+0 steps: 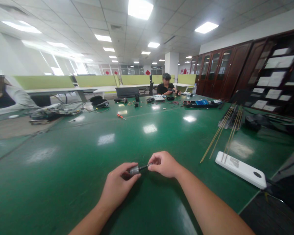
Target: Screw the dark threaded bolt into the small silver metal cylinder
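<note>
Between thumb and fingers, my left hand [119,182] grips a small silver-grey cylinder [134,170], which looks like a small motor. A thin dark shaft [143,167] runs from its right end toward my right hand [165,164]. There the thumb and forefinger are pinched on the shaft's far tip, which the fingertips partly cover. Both hands are just above the near middle of the green table [88,192]. Whether the shaft and the cylinder are one piece I cannot tell.
A white oblong device [247,173] and several thin rods [217,133] lie at right. Farther off are a red-handled screwdriver [121,116], a blue-filled tray [202,103] and a heap of parts [55,112]. One person [165,86] sits opposite, another [5,94] at far left.
</note>
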Motion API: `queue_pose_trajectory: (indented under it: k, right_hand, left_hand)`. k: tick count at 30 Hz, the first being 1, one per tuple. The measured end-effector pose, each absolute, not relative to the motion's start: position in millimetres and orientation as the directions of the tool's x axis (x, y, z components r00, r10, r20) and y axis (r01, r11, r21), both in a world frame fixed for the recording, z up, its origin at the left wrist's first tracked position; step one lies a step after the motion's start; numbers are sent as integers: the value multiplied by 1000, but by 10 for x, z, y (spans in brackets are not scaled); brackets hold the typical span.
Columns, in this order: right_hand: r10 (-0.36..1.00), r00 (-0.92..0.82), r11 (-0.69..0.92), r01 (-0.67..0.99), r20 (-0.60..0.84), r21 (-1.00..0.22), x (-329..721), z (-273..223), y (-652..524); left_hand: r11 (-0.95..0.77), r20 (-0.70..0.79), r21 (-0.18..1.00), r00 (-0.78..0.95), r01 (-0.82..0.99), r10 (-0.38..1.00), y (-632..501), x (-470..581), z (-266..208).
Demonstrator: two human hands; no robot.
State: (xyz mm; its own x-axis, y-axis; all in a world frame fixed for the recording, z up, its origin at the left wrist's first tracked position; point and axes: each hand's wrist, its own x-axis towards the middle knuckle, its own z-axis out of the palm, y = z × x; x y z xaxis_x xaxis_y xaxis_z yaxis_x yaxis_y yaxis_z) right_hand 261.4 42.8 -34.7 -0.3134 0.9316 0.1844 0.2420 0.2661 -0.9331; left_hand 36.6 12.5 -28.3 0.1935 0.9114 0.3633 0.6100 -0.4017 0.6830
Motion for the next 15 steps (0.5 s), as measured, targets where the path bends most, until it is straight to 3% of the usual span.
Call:
queue_pose_trajectory:
  k: [15]
  right_hand:
    - [941, -292, 253, 269, 172, -929, 2646, -320, 443]
  left_hand:
    - [-400, 372, 677, 182, 618, 910, 116, 382, -246]
